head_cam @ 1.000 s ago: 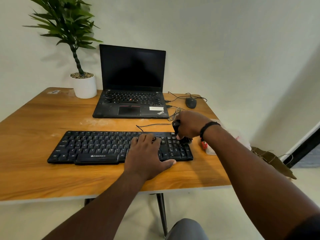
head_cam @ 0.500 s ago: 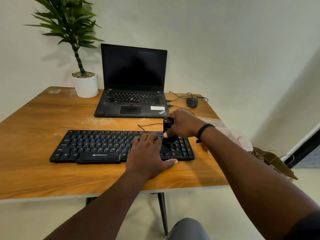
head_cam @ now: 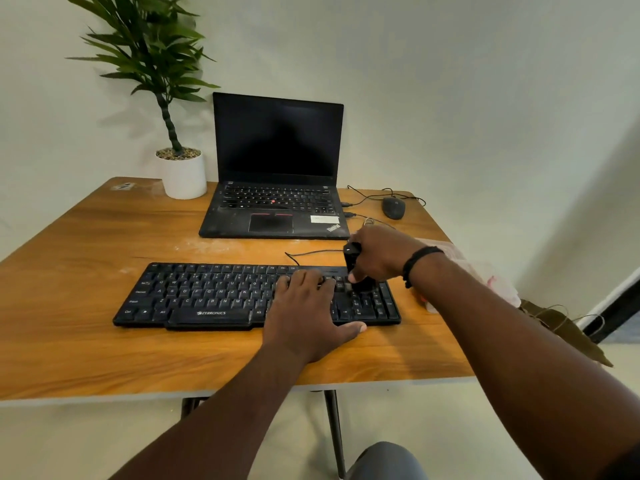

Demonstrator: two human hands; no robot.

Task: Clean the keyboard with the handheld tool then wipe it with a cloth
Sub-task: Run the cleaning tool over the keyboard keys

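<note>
Black keyboard [head_cam: 221,296] flat on wooden table [head_cam: 86,341], near front edge, long side parallel to it, cable running off back edge toward laptop [head_cam: 277,188]. Left hand [head_cam: 308,317] palm down over right-centre keys, fingers straight and spread, flat on key rows, thumb stretched out along front edge of keyboard, gripping nothing. Right hand [head_cam: 384,258] curled round small black handheld tool [head_cam: 353,261], held upright and slightly tilted, lower end down on keys between main block and number pad, just right of left fingertips; exact contact of tip with keys hard to make out, dark against dark. Black band on right wrist. Pale cloth [head_cam: 485,275] lying at right edge of table, partly hidden behind right forearm, untouched by either hand. Laptop open behind keyboard, screen dark, two cables plugged into right side. Black mouse [head_cam: 393,207] at far right corner, well apart from keyboard. Potted plant [head_cam: 181,168] in white pot at far left of laptop. Brown bag [head_cam: 568,330] on floor beyond right table edge.
</note>
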